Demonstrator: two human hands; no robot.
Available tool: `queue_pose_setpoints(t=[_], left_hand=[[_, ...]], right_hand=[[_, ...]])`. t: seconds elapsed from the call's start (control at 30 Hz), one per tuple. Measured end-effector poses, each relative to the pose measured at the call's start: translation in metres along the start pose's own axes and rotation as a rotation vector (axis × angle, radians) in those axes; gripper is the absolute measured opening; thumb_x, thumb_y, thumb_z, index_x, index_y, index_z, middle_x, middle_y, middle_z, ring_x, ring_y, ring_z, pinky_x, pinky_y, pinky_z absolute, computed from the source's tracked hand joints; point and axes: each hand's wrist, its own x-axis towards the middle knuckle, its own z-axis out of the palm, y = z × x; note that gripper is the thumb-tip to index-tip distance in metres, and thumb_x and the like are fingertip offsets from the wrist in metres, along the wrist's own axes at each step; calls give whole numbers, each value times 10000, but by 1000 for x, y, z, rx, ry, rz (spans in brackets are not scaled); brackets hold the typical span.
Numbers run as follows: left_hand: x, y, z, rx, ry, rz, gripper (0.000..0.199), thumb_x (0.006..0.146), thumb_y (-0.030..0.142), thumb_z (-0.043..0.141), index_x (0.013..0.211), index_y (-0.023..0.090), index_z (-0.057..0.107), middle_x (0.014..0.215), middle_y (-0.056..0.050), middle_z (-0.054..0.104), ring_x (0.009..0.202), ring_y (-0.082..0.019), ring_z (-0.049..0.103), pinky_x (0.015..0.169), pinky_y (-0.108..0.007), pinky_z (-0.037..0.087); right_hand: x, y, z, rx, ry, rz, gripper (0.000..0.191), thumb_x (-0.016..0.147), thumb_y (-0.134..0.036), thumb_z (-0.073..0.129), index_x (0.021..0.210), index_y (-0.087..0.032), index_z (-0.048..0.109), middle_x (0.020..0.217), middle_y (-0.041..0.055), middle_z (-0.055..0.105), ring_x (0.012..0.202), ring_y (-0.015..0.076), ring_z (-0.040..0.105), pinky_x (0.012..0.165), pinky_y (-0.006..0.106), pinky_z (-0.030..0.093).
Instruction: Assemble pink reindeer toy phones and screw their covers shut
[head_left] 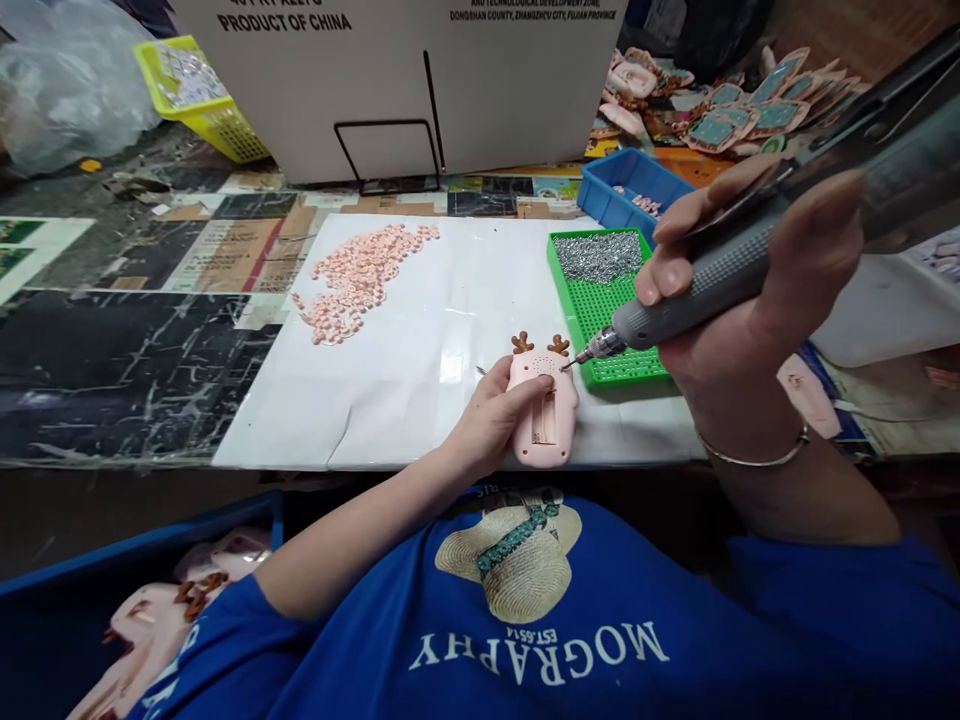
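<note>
My left hand (491,412) is closed round a pink plastic toy casing (551,440) with brown antlers, its back facing up. The casing shows screw holes, a cluster of small speaker holes and an open battery recess, partly under my thumb. A grey electric screwdriver (705,270) is gripped in my right hand (780,270), slanting down to the left. Its bit (576,362) meets the casing's upper right corner, at a screw hole. Right beside the casing lies a green perforated tray (564,300) with many small silver screws (600,256).
Small pink parts (360,280) are heaped on the white work board (450,320). Behind stand a blue bin (600,188), a large white carton (480,90) and a yellow basket (232,125). More pink casings fill a blue crate (150,555) at lower left. Toy parts (765,105) are piled back right.
</note>
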Motion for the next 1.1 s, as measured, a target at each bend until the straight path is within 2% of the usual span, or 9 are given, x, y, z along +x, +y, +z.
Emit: queue_pose_setpoints(t=[0.17, 0.4, 0.47, 0.57, 0.7, 0.87, 0.97, 1.1], left_hand=[[1, -2, -2, 3, -7, 3, 475, 692, 295, 857, 1084, 163, 622, 987, -43, 729, 827, -161, 667, 771, -295, 536], [-2, -4, -4, 26, 25, 35, 463, 676, 311, 864, 1044, 163, 624, 933, -29, 723, 788, -149, 657, 729, -273, 530], [-2, -5, -4, 34, 23, 34, 465, 677, 319, 862, 1046, 165, 625, 928, -28, 724, 780, -146, 656, 725, -269, 532], [1, -4, -3, 40, 21, 16, 473, 672, 309, 860, 1058, 165, 627, 933, -34, 732, 779, -149, 663, 727, -270, 541], [4, -1, -1, 37, 49, -16, 443, 669, 270, 830, 1045, 147, 632, 892, -44, 732, 746, -155, 668, 693, -272, 546], [1, 7, -1, 37, 39, -33, 413, 688, 263, 808, 1038, 157, 617, 853, -41, 724, 709, -160, 669, 697, -292, 545], [1, 11, -1, 23, 45, -15, 421, 705, 273, 805, 1058, 161, 607, 871, -48, 721, 727, -173, 671, 708, -308, 539], [3, 14, 1, 20, 15, 22, 430, 708, 195, 793, 1095, 151, 611, 942, -61, 721, 799, -180, 671, 782, -321, 531]], right_hand=[[-7, 4, 1, -5, -92, 53, 262, 855, -532, 744, 834, -271, 720, 737, -6, 651, 453, 127, 464, 382, 313, 299], [-13, 6, 1, -59, -302, 126, 272, 875, -488, 723, 701, -294, 642, 600, -22, 540, 438, 150, 430, 435, 340, 359], [-12, 8, 0, -63, -317, 130, 286, 885, -506, 707, 704, -293, 645, 603, -20, 535, 451, 151, 447, 443, 334, 360], [-8, 9, 2, -20, -260, 132, 279, 886, -509, 709, 742, -272, 684, 679, -15, 591, 450, 128, 453, 427, 320, 337], [3, 2, 5, 28, -262, 110, 246, 841, -517, 767, 831, -274, 732, 774, -10, 669, 451, 125, 446, 409, 335, 310], [18, -5, -3, -74, -112, 4, 316, 929, -563, 638, 786, -292, 719, 777, 2, 626, 503, 143, 441, 451, 348, 273], [22, -4, -12, -102, -61, 27, 247, 887, -552, 674, 786, -328, 702, 788, -3, 622, 525, 169, 445, 479, 366, 311], [20, -5, -20, -164, -1, 4, 198, 843, -553, 678, 782, -365, 687, 799, -1, 633, 538, 200, 448, 483, 387, 330]])
